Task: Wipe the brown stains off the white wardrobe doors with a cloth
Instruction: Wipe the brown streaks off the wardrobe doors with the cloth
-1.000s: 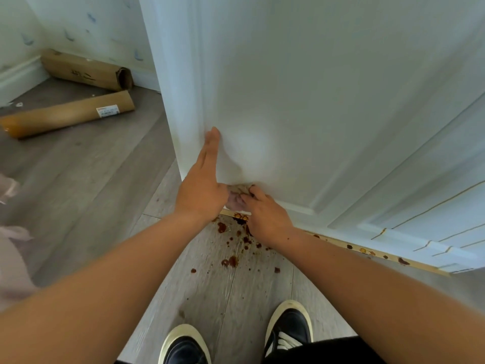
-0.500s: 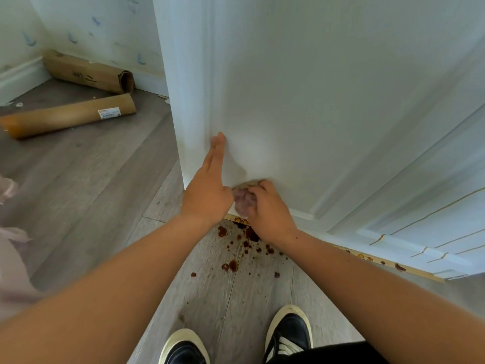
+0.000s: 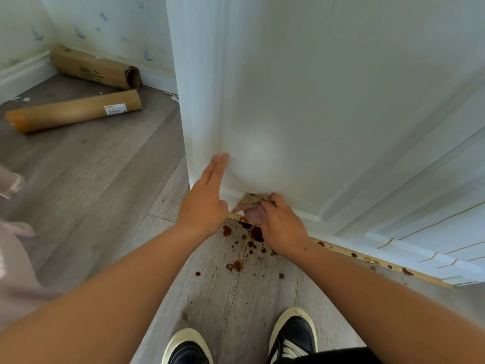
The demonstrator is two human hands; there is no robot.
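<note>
In the head view the right hand [image 3: 283,224] clenches the bunched cloth [image 3: 253,210] against the bottom rail of the white wardrobe door [image 3: 328,114]; the left hand [image 3: 203,203], at the cloth's 9 o'clock, lies flat and straight-fingered on the panel, grasping nothing. The cloth looks soiled, so rubbing may smear brown over the paint or pick up floor spatter [image 3: 237,265] at its 6 o'clock. Any stain beneath the cloth is hidden.

Soft, even daylight fills the view, bright and without hard shadows; a round pale sheen sits low on the white wardrobe door [image 3: 328,101]. The wide lens bows the door's straight edges outward. The pinkish fabric [image 3: 10,232] at the left edge is smeared with blur.
</note>
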